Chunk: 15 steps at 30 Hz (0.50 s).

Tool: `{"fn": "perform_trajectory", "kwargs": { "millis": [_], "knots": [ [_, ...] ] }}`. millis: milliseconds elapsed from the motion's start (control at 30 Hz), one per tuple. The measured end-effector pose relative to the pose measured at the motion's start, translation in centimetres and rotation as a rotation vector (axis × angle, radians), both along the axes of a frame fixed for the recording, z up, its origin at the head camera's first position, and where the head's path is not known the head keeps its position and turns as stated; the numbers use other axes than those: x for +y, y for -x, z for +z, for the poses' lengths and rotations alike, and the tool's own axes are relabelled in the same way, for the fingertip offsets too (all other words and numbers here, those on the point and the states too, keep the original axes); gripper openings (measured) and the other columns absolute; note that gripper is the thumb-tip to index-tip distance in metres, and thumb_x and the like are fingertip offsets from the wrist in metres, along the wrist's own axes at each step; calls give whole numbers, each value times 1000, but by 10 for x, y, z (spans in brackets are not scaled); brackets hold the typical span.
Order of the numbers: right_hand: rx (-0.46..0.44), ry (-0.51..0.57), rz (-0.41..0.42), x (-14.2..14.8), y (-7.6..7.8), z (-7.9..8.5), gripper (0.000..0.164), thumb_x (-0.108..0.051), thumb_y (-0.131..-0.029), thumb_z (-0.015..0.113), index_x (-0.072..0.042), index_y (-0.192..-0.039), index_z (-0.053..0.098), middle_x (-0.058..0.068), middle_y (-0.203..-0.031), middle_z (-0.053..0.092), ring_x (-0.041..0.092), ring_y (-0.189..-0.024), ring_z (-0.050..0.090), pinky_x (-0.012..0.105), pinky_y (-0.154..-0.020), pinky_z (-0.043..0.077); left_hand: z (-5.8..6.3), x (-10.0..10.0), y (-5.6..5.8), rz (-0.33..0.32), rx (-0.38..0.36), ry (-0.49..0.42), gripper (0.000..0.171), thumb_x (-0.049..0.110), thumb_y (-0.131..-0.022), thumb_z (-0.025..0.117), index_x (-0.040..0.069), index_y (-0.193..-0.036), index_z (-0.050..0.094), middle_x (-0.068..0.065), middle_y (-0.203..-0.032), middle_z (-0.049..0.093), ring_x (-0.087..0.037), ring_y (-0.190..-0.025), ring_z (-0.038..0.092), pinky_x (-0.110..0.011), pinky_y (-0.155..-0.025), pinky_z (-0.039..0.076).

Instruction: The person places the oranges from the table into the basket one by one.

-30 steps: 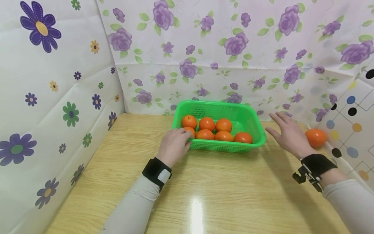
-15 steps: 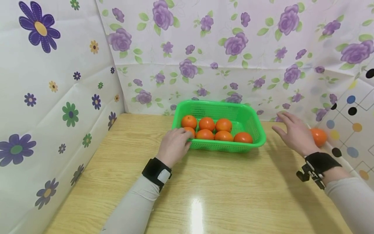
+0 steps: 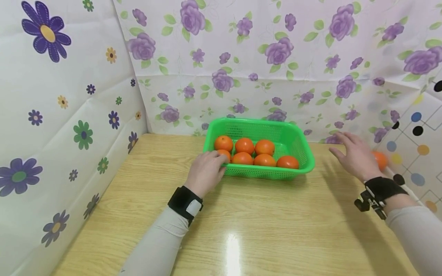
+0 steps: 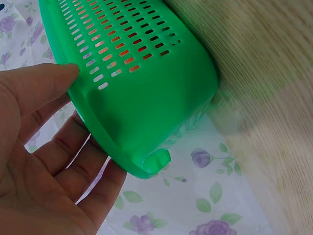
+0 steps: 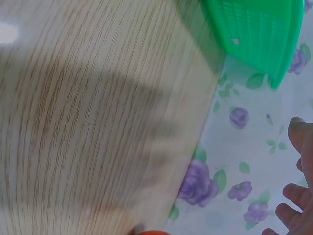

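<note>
A green perforated plastic basket [image 3: 262, 173] stands on the table against the back cloth and holds several oranges [image 3: 244, 146]. My left hand [image 3: 205, 172] grips its front left corner. In the left wrist view, the thumb lies on the outside of the basket wall [image 4: 161, 93] and the fingers reach behind the rim. Above the table to the right of the basket, my right hand [image 3: 357, 158] is held with fingers extended and nothing in it. A single orange [image 3: 381, 160] lies just beyond that hand, partly hidden by it; only the orange's top edge [image 5: 152, 232] shows in the right wrist view.
Flowered cloth [image 3: 221, 50] rises behind the wooden table [image 3: 276, 214]. Another flowered cloth [image 3: 62, 126] bounds the left side, and a dotted cloth [image 3: 419, 153] the right side, close to the lone orange.
My right hand has shifted rightward, away from the basket and nearer the lone orange, covering more of it. The left hand and the basket have stayed put.
</note>
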State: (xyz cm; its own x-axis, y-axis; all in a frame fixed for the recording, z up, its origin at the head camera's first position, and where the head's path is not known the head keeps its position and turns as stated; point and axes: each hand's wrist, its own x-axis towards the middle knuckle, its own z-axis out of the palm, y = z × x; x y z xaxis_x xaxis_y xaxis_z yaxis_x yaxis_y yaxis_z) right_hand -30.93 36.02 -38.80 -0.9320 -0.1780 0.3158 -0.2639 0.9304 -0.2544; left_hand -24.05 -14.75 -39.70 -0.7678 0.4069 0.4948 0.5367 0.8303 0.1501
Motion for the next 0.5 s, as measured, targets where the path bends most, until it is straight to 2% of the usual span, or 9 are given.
{"fn": "perform_trajectory", "kwargs": {
  "millis": [300,500],
  "knots": [
    [-12,-24,-19,12,5,-3,71,-44,-115,57,-2,-168,37,44,-164,30,70,-147,28,84,-115,24,0,0,1,-5,8,-2,16,11,-94,89,14,-107,80,-4,-101,76,-28,-90,68,-41,-80,56],
    [-58,-8,-34,21,5,-2,74,-44,-116,55,-4,-173,27,46,-166,24,71,-149,23,85,-116,20,-1,0,2,-3,8,3,16,10,-94,89,14,-106,79,-4,-101,75,-28,-90,68,-40,-80,56]
  ]
}}
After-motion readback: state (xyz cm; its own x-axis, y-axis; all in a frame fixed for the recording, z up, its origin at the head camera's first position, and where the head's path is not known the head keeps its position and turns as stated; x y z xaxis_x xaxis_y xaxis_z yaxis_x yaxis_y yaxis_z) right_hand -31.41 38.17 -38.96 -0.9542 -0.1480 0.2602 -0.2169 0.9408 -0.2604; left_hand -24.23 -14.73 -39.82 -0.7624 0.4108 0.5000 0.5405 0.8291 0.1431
